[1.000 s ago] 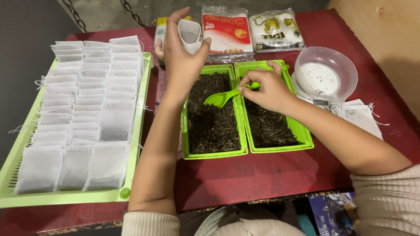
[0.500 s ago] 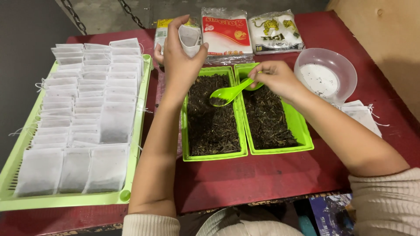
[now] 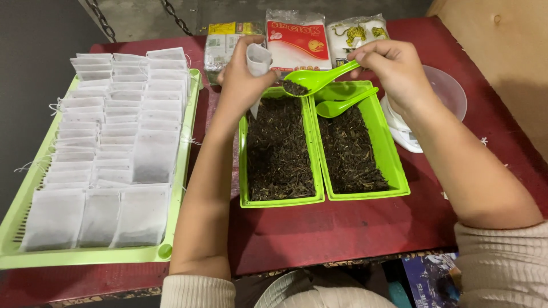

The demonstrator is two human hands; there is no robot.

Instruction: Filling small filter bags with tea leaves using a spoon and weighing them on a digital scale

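My left hand (image 3: 240, 80), in the upper middle of the frame, is closed around a small white paper tea bag (image 3: 258, 58), holding it upright with its mouth open. My right hand (image 3: 388, 68), upper right, pinches the handle of a green plastic spoon (image 3: 311, 80). The spoon's bowl carries a little heap of dark loose tea and sits just beside the bag, right of it and slightly lower.

Below both hands, in the centre, two green trays (image 3: 313, 154) of loose tea stand side by side on a dark red table (image 3: 354, 228). A second green spoon (image 3: 342, 104) rests in the right-hand tray. Along the left side, a larger green tray (image 3: 177, 188) holds rows of flat white tea bags. Three printed packets (image 3: 297, 40) lie at the top edge, and a clear bowl (image 3: 451, 91) sits behind my right wrist.
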